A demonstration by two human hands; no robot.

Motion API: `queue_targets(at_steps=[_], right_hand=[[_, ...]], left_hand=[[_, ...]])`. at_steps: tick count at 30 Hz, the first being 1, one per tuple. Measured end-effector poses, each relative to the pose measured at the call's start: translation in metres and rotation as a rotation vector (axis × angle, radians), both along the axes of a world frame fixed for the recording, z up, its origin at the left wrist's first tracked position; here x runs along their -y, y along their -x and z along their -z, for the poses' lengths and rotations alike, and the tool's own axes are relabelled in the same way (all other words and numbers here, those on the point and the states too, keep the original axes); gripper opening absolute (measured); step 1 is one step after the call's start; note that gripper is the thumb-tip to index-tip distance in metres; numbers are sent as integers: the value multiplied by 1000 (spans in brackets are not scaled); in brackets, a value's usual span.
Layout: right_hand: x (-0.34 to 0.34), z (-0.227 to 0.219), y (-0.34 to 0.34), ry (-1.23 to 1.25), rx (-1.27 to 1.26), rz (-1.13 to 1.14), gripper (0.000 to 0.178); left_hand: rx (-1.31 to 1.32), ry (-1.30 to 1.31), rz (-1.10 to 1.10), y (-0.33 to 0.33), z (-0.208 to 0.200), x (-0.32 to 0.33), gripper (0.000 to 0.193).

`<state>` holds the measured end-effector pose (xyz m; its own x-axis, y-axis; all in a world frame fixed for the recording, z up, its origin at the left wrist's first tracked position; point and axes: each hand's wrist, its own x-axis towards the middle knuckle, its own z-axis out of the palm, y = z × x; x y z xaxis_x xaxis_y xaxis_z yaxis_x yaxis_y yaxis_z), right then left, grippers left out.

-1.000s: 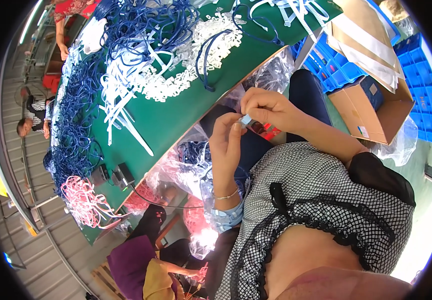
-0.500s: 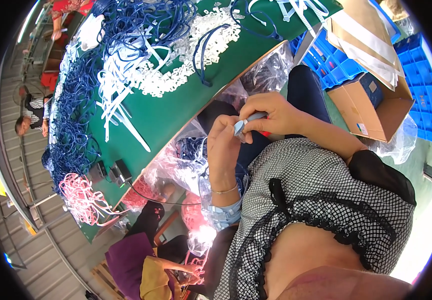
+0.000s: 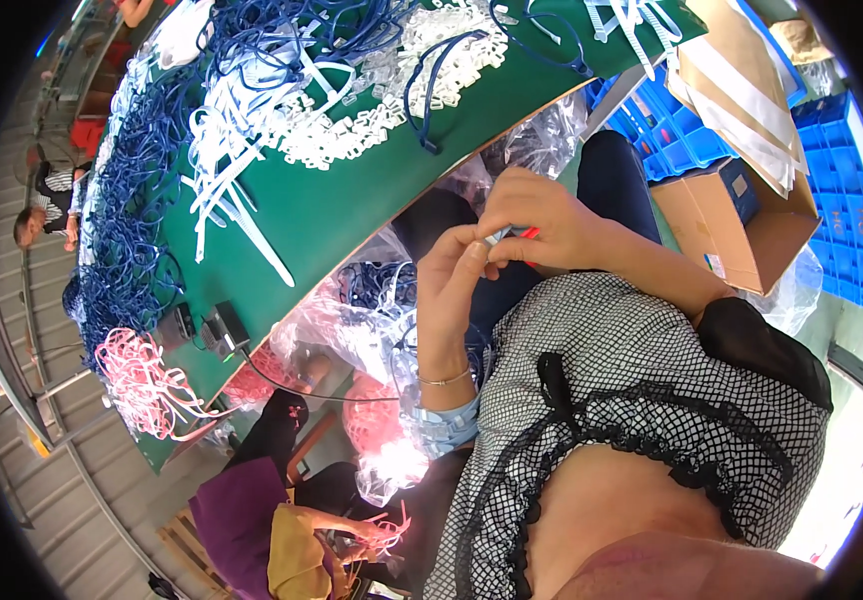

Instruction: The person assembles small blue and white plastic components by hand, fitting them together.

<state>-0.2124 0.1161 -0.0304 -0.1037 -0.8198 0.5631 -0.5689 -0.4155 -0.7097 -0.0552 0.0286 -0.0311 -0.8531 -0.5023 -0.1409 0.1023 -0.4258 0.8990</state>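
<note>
My left hand and my right hand meet above my lap, just off the table's edge. Both are closed, their fingertips pinched together on a small light-blue strap piece. Most of that piece is hidden by the fingers. Something small and red shows beside my right fingers; I cannot make out what it is. On the green table beyond my hands lie white straps, a heap of small clear-white plastic clips and a tangle of dark-blue cords.
Pink straps and a black adapter with a cable lie at the table's left end. Plastic bags hang below the edge. At right stand a cardboard box and blue crates. A co-worker's hand holds pink straps at lower left.
My right fingers have curled further over the light-blue strap piece, so less of it shows. My hands stay together in about the same place. The view has shifted slightly.
</note>
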Motion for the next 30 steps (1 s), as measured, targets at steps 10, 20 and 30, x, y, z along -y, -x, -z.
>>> queue_targets(at_steps=[10, 20, 30], right_hand=[[-2, 8, -7, -292, 377, 50, 10], [-5, 10, -11, -313, 707, -1, 9], [-20, 3, -7, -354, 1011, -119, 10]], left_hand=[[164, 393, -163, -1, 4, 2, 13], [125, 673, -298, 6, -5, -8, 17], [48, 159, -179, 7, -19, -14, 15]])
